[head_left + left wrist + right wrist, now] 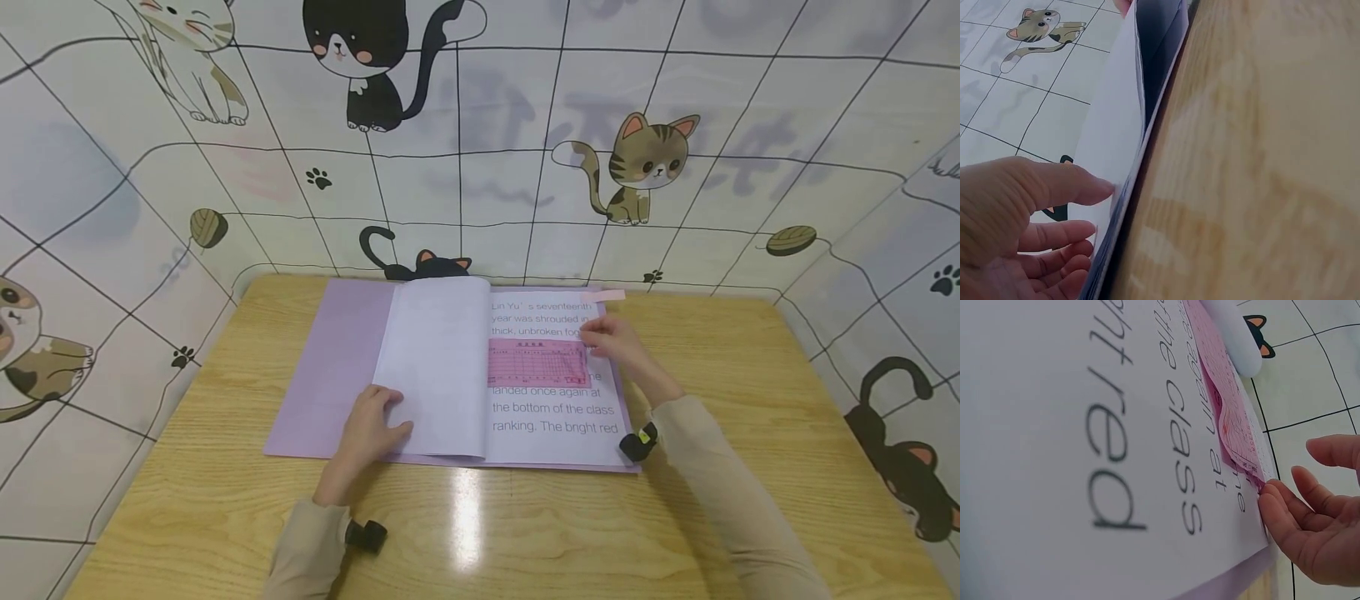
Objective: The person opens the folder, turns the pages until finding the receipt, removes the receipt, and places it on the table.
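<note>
An open book with a lilac cover (337, 367) lies on the wooden table. Its left page (431, 367) is blank, while the right page (555, 446) carries large printed text. My left hand (367, 421) rests on the outer part of the blank page, its thumb (1088, 187) on the paper. Across the printed lines lies a pink slip with a printed grid (536, 364), its right end rippled and lifted a little. My right hand (618, 342) is at the right page's outer edge, fingertips (1269, 503) touching the slip's corner, thumb held apart.
A pale pink tab (603, 295) sticks out at the top right of the book. The wooden table (712, 375) meets a white backdrop (510, 192) printed with cats and grid lines. Dark cameras are strapped at both wrists.
</note>
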`<state>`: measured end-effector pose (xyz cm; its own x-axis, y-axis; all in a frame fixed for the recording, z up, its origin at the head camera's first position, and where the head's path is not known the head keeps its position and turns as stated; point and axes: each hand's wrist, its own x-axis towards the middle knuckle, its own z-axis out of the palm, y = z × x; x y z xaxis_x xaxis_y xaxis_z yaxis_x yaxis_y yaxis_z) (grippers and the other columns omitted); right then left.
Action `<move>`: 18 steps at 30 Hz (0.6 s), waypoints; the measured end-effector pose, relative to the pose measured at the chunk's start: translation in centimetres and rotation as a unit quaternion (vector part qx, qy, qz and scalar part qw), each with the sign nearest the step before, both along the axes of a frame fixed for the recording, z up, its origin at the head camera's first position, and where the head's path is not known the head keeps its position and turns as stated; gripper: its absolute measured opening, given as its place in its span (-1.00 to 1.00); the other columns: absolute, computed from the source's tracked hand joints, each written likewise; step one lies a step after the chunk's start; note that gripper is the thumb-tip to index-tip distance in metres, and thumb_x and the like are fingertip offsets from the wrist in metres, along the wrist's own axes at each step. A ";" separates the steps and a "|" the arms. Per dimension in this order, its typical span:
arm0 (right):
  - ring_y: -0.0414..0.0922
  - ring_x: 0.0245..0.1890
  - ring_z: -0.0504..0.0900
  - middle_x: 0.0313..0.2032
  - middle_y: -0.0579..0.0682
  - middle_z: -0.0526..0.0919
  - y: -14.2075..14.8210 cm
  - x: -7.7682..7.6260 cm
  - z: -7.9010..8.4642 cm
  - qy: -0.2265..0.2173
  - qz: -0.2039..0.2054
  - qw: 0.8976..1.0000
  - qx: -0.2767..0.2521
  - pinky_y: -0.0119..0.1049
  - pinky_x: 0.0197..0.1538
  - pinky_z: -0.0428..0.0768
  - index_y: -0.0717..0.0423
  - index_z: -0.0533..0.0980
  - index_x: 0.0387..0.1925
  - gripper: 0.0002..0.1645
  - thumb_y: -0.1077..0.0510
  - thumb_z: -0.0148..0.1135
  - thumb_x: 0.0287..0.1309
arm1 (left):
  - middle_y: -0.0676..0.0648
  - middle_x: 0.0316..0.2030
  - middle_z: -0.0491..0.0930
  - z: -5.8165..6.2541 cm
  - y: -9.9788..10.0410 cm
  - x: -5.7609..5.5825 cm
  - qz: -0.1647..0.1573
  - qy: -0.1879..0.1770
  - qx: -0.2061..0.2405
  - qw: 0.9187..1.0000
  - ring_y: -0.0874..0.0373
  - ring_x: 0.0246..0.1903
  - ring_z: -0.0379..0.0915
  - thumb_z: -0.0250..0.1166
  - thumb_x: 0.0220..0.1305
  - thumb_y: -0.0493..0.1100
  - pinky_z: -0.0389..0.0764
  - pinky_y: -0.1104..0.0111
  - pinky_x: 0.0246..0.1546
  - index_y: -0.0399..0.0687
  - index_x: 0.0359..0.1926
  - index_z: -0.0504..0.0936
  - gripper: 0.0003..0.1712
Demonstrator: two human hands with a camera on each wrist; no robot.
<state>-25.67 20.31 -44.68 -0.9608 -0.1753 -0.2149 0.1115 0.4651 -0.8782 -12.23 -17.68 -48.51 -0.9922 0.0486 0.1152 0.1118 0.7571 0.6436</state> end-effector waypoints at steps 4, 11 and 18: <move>0.14 0.06 0.44 0.07 0.31 0.41 -0.2 0.0 -0.2 -0.020 -0.017 1.000 -0.012 -0.10 0.12 0.47 0.43 0.32 0.09 -0.56 0.20 0.05 0.28 | -0.24 -0.18 0.48 -0.2 -0.1 -0.2 0.000 -0.005 -0.003 1.000 -0.12 -0.13 0.39 0.46 -0.15 -0.30 0.45 0.08 -0.05 -0.39 -0.16 0.57 -0.54; 0.11 0.10 0.41 0.11 0.27 0.36 -0.3 -0.4 -0.9 -0.052 -0.047 0.996 -0.062 -0.17 0.16 0.43 0.40 0.28 0.14 -0.51 0.20 0.07 0.27 | -0.23 -0.20 0.48 -0.3 -0.1 -0.3 0.001 -0.004 -0.006 1.000 -0.10 -0.16 0.38 0.46 -0.16 -0.30 0.45 0.09 -0.09 -0.38 -0.17 0.57 -0.54; 0.00 0.03 0.42 0.06 0.18 0.37 -0.6 -0.2 -0.7 -0.070 -0.068 0.990 -0.103 -0.19 0.16 0.43 0.38 0.28 0.15 -0.51 0.22 0.09 0.25 | -0.22 -0.21 0.47 -0.4 -0.1 -0.3 0.001 0.002 -0.002 1.000 -0.11 -0.16 0.39 0.47 -0.17 -0.32 0.46 0.09 -0.08 -0.39 -0.17 0.57 -0.54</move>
